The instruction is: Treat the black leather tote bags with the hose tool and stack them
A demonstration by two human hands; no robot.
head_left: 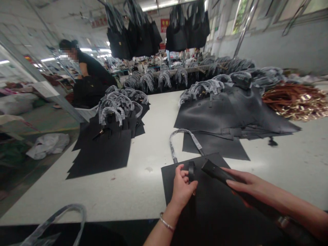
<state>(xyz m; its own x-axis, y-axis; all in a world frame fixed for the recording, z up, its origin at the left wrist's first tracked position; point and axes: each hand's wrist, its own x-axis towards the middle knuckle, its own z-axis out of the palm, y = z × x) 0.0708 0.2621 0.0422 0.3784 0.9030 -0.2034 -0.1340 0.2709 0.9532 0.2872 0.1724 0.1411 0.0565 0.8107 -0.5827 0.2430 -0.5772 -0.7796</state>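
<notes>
A black bag panel [217, 205] lies at the table's front edge, its plastic-wrapped handle [186, 131] arching away from me. Over its upper left part, my left hand [183, 186] has its fingers curled around a small looped black strap [191, 171]. My right hand [247, 184] grips a wide, dark strap-like piece [217, 172] between thumb and fingers, with its squared end raised over the panel and pointing toward my left hand. The lower part of this piece runs down under my right forearm, near a blurred metal fitting [283, 221].
Stacked black panels with wrapped handles [102, 150] lie on the left of the white table [143, 191]. More panels [217, 112] and brown straps with gold buckles [294, 99] are at the right. Black bags [179, 34] hang above. A person [94, 66] bends at the back left.
</notes>
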